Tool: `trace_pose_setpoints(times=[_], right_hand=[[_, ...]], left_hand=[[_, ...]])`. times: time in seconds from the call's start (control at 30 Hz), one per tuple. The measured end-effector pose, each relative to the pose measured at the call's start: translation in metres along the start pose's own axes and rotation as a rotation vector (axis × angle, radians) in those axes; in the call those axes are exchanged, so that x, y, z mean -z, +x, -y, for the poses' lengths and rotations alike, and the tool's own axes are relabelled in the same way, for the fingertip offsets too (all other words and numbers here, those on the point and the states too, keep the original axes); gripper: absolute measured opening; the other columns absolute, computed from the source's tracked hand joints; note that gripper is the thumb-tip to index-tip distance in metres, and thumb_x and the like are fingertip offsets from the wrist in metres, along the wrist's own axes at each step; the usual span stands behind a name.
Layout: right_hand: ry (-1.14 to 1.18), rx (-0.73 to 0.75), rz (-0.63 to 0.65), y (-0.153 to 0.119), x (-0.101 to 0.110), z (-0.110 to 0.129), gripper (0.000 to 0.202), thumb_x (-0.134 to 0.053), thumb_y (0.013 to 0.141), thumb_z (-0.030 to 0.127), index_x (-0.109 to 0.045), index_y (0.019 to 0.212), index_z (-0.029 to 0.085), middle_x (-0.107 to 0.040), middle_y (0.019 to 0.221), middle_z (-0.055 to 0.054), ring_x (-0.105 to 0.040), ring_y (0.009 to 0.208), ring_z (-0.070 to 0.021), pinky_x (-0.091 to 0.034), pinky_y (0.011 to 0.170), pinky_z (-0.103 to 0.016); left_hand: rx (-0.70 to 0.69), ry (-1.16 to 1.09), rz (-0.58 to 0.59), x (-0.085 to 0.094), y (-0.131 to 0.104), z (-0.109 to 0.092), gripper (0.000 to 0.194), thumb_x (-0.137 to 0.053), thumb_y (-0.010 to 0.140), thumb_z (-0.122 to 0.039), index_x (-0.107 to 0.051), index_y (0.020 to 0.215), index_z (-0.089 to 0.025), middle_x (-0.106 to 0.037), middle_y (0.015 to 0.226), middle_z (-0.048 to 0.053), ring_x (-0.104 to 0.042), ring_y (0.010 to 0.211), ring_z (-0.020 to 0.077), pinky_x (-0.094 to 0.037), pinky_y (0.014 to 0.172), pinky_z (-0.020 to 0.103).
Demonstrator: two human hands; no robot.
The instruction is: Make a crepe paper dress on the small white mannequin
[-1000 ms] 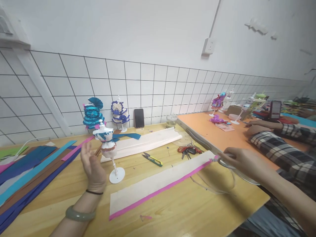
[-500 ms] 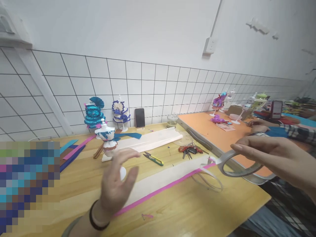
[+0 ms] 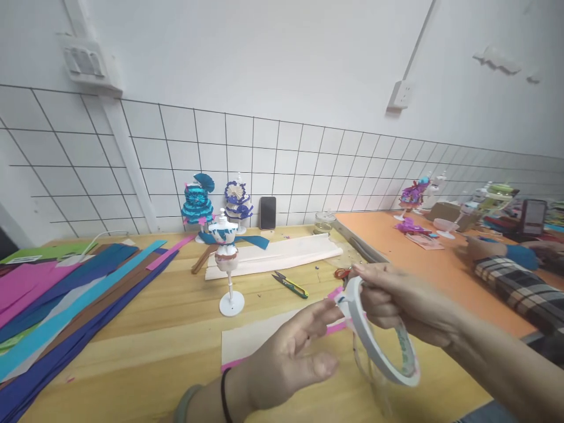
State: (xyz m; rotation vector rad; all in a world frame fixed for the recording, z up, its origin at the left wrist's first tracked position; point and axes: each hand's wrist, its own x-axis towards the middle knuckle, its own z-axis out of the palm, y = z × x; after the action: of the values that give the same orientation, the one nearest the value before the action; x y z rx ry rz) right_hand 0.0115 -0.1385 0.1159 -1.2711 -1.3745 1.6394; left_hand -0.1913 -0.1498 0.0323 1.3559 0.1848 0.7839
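My right hand (image 3: 388, 296) grips a roll of white tape (image 3: 383, 346) by its upper edge, above the table's right part. Close to the tape's left side is my left hand (image 3: 293, 358), its fingers apart and reaching right, the thumb separate. Beneath the hands lies a cream paper strip (image 3: 247, 336) with a pink edge, partly hidden by them. A thin loose strip hangs below the roll, blurred. A white mini dress form (image 3: 225, 258) with blue and white paper on it stands left of yellow-green snips (image 3: 291, 285).
Coloured paper strips (image 3: 88, 299) cover the table's left side. Behind are two decorated forms, a phone (image 3: 268, 212), a glass jar (image 3: 325, 222) and a cream paper roll (image 3: 282, 255). At right, a person's plaid sleeve (image 3: 506, 288) rests by the orange board (image 3: 440, 276).
My left hand has moved right, up to the tape. My right hand has brought the roll left and turned it more upright. The view has swung left, showing more coloured paper.
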Motion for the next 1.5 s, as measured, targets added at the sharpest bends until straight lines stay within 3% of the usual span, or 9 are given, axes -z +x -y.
trace_pose_setpoints(times=[0.2, 0.33, 0.43, 0.6, 0.77, 0.83, 1.0, 1.17, 1.5], right_hand=[[0.059, -0.236, 0.061, 0.006, -0.004, -0.017, 0.047, -0.052, 0.079, 0.053, -0.038, 0.051, 0.018, -0.027, 0.038, 0.01, -0.019, 0.031, -0.0019, -0.025, 0.034, -0.016], [0.006, -0.294, 0.073, 0.006, 0.004, -0.031, 0.047, -0.056, 0.076, 0.053, -0.04, 0.05, 0.017, -0.032, 0.036, 0.009, -0.026, 0.029, -0.0025, -0.029, 0.032, -0.016], [-0.037, -0.363, 0.1, 0.009, 0.014, -0.045, 0.045, -0.055, 0.076, 0.053, -0.046, 0.053, 0.016, -0.032, 0.036, 0.009, -0.023, 0.029, -0.0021, -0.027, 0.03, -0.015], [-0.072, -0.497, 0.131, 0.017, 0.029, -0.072, 0.044, -0.051, 0.079, 0.053, -0.047, 0.056, 0.015, -0.027, 0.037, 0.01, -0.017, 0.031, -0.0016, -0.015, 0.029, -0.013], [-0.12, -0.556, 0.161, 0.022, 0.032, -0.085, 0.042, -0.049, 0.081, 0.051, -0.048, 0.058, 0.016, -0.027, 0.038, 0.01, -0.018, 0.031, -0.0017, -0.018, 0.028, -0.012], [-0.185, -0.582, 0.169, 0.024, 0.029, -0.085, 0.041, -0.049, 0.081, 0.049, -0.048, 0.056, 0.016, -0.028, 0.036, 0.009, -0.021, 0.029, -0.0022, -0.022, 0.027, -0.012], [-0.254, -0.651, 0.205, 0.032, 0.021, -0.083, 0.042, -0.049, 0.081, 0.049, -0.045, 0.054, 0.016, -0.029, 0.033, 0.009, -0.021, 0.026, -0.002, -0.022, 0.025, -0.013], [-0.272, -0.699, 0.242, 0.042, 0.02, -0.084, 0.043, -0.05, 0.08, 0.05, -0.048, 0.055, 0.015, -0.03, 0.031, 0.009, -0.024, 0.026, -0.0023, -0.02, 0.026, -0.012], [-0.142, -0.549, 0.427, 0.035, 0.038, -0.094, 0.044, -0.052, 0.079, 0.053, -0.055, 0.061, 0.012, -0.033, 0.036, 0.009, -0.023, 0.031, -0.0021, -0.019, 0.03, -0.014]], left_hand=[[0.062, 0.131, -0.082, -0.001, 0.001, -0.008, 0.031, -0.06, 0.077, -0.034, -0.059, 0.102, -0.016, -0.061, 0.103, 0.011, -0.055, 0.099, 0.0219, -0.04, 0.088, 0.036], [0.171, 0.19, -0.175, 0.012, 0.005, -0.008, 0.02, -0.064, 0.074, -0.032, -0.056, 0.077, -0.014, -0.057, 0.075, 0.002, -0.051, 0.072, 0.0121, -0.04, 0.071, 0.025], [0.241, 0.245, -0.202, 0.023, 0.008, -0.01, 0.017, -0.06, 0.074, -0.03, -0.052, 0.076, -0.016, -0.05, 0.066, -0.002, -0.046, 0.062, 0.0094, -0.037, 0.06, 0.022], [0.287, 0.358, -0.199, 0.038, 0.005, -0.014, 0.005, -0.047, 0.081, -0.024, -0.046, 0.084, -0.02, -0.046, 0.063, -0.006, -0.046, 0.054, 0.0079, -0.036, 0.054, 0.021], [0.444, 0.272, 0.026, 0.039, 0.004, -0.012, 0.044, -0.066, 0.064, -0.016, -0.046, 0.103, -0.021, -0.053, 0.076, -0.004, -0.049, 0.065, 0.0091, -0.039, 0.062, 0.023], [0.469, 0.253, 0.075, 0.034, 0.006, -0.008, 0.045, -0.07, 0.061, -0.019, -0.05, 0.101, -0.019, -0.055, 0.076, -0.002, -0.049, 0.065, 0.0095, -0.039, 0.062, 0.022], [0.479, 0.27, 0.019, 0.023, 0.009, 0.008, 0.021, -0.061, 0.073, -0.036, -0.058, 0.081, -0.016, -0.056, 0.068, 0.0, -0.051, 0.062, 0.0098, -0.04, 0.06, 0.022], [0.547, 0.326, 0.0, 0.027, 0.01, 0.017, 0.016, -0.057, 0.074, -0.029, -0.057, 0.07, -0.014, -0.057, 0.062, 0.001, -0.053, 0.058, 0.0099, -0.042, 0.057, 0.022], [0.572, 0.327, 0.048, 0.039, 0.011, 0.013, 0.033, -0.056, 0.075, -0.046, -0.059, 0.079, -0.013, -0.043, 0.058, -0.006, -0.038, 0.05, 0.0055, -0.037, 0.046, 0.017]])
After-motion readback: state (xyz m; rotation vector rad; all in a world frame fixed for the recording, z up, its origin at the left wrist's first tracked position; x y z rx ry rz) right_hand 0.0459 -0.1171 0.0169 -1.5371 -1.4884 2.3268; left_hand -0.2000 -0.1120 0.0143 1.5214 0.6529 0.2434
